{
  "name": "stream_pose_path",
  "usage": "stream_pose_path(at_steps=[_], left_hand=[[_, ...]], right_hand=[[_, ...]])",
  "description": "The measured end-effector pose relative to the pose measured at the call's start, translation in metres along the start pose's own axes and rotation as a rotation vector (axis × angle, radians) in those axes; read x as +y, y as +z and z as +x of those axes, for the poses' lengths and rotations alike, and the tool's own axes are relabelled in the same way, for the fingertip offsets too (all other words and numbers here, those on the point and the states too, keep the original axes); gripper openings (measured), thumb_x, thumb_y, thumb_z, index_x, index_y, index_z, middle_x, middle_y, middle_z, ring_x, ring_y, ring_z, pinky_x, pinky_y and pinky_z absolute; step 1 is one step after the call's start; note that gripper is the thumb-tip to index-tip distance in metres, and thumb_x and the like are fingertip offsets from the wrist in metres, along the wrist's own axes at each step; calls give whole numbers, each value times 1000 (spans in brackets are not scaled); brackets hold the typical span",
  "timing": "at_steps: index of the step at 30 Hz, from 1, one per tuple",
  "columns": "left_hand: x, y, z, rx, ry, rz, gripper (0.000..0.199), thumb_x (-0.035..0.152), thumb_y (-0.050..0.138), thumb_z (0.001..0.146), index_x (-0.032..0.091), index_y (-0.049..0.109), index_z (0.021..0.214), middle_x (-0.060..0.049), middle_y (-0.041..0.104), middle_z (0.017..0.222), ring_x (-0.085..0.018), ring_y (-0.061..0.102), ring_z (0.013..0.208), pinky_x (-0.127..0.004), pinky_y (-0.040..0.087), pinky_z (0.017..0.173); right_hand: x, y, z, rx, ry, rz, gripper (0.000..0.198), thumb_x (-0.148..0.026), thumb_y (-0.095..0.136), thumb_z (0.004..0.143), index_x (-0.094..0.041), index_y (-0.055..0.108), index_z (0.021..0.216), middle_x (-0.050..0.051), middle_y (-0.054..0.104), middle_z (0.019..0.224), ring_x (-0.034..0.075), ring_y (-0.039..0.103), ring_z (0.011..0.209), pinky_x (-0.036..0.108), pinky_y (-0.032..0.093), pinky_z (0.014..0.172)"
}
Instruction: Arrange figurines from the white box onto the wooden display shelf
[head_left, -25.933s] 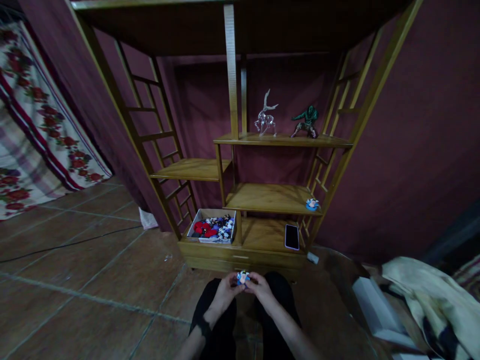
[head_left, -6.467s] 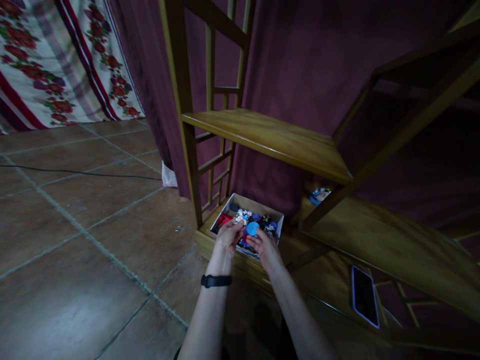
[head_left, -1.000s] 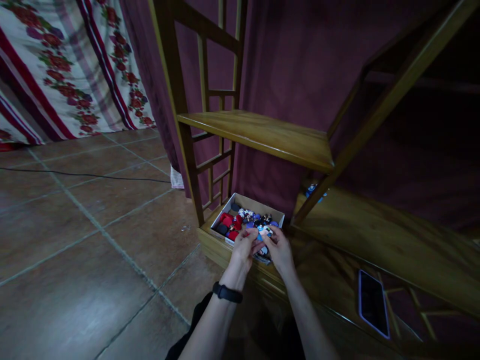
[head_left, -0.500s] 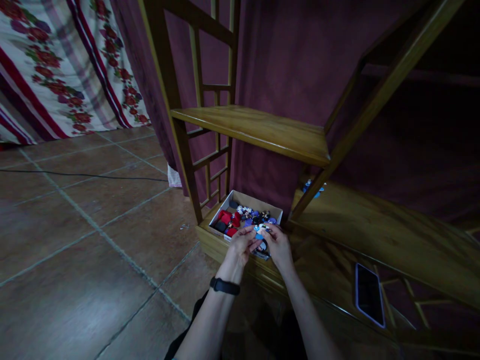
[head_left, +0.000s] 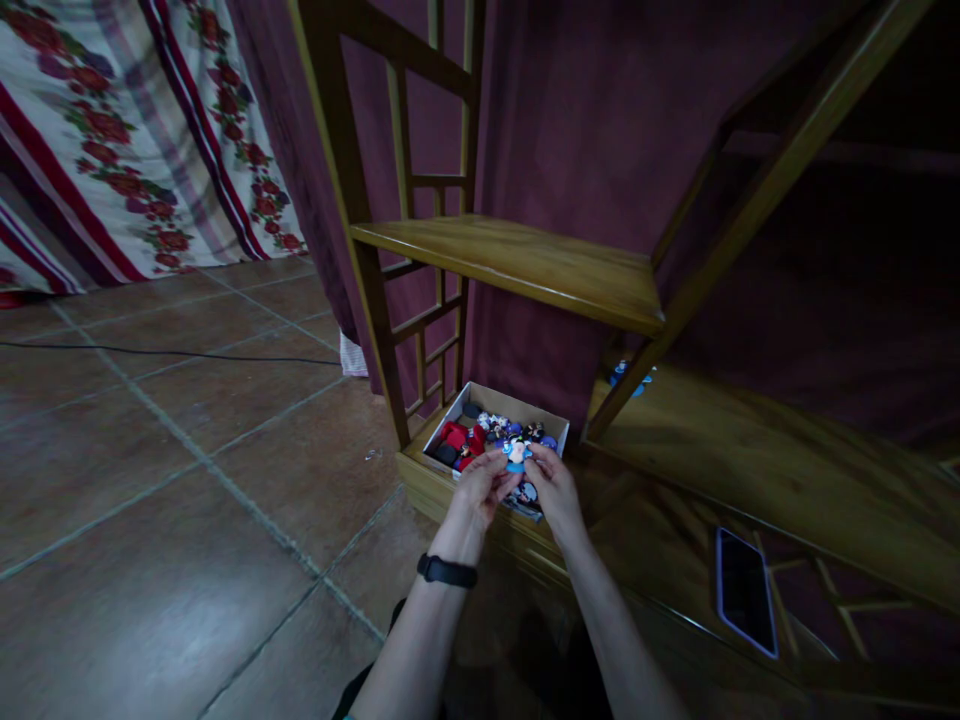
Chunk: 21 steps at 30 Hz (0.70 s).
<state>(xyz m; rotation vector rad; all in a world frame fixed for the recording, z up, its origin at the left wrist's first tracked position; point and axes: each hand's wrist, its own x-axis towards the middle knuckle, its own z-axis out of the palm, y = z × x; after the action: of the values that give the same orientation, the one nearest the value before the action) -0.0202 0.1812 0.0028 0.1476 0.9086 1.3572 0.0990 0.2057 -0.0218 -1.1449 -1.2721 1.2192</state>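
Observation:
Between my two hands is a small blue and white toy figurine (head_left: 517, 454), held over the front of an open cardboard box (head_left: 448, 412). My left hand (head_left: 478, 486) grips its left side, with a black band on the wrist. My right hand (head_left: 553, 484) pinches it from the right. Inside the box lie several other figurines, among them a red one (head_left: 462, 438) and some purple and black ones (head_left: 531, 432). The near part of the box is partly hidden by my hands.
The box stands on a low wooden shelf unit (head_left: 420, 482) with a higher shelf board (head_left: 517, 262) above it. To the right, another blue figurine (head_left: 628, 378) stands on a wooden ledge behind a slanting post. A phone (head_left: 745, 590) lies at the lower right.
The figurine has been turned in my fingers, so more of its white and blue side shows. Both hands stay over the box, and the view has shifted slightly.

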Motion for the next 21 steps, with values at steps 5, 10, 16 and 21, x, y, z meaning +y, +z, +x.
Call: stream_pose_path(at_steps=[5, 10, 16, 21], left_hand=[[0, -2, 2, -25, -28, 5, 12, 6, 57, 74, 9, 60, 85, -8, 66, 70, -13, 64, 60, -24, 54, 61], [-3, -3, 4, 6, -19, 14, 10, 5, 58, 73, 8, 60, 83, -8, 66, 69, -15, 64, 60, -26, 55, 62], [-4, -2, 3, 34, -39, 3, 12, 3, 59, 72, 8, 60, 82, -8, 66, 69, -16, 65, 61, -29, 55, 64], [-3, -3, 5, 8, -62, 23, 12, 3, 56, 74, 7, 60, 85, -9, 66, 68, -16, 65, 60, -26, 55, 61]], right_hand=[[-7, -2, -3, -12, 91, 42, 35, -43, 58, 69, -22, 63, 97, 3, 67, 90, 20, 63, 76, 33, 50, 70], [-7, -3, -4, 10, 72, 34, 33, -44, 59, 69, -22, 65, 92, 2, 68, 88, 20, 63, 78, 32, 49, 72], [-3, -5, -4, 28, 108, 85, 36, -45, 61, 67, -21, 65, 93, 3, 68, 91, 20, 62, 82, 32, 48, 75], [-4, -2, -6, 19, 111, 129, 35, -44, 63, 66, -20, 65, 92, 3, 67, 90, 20, 62, 82, 33, 49, 75]])
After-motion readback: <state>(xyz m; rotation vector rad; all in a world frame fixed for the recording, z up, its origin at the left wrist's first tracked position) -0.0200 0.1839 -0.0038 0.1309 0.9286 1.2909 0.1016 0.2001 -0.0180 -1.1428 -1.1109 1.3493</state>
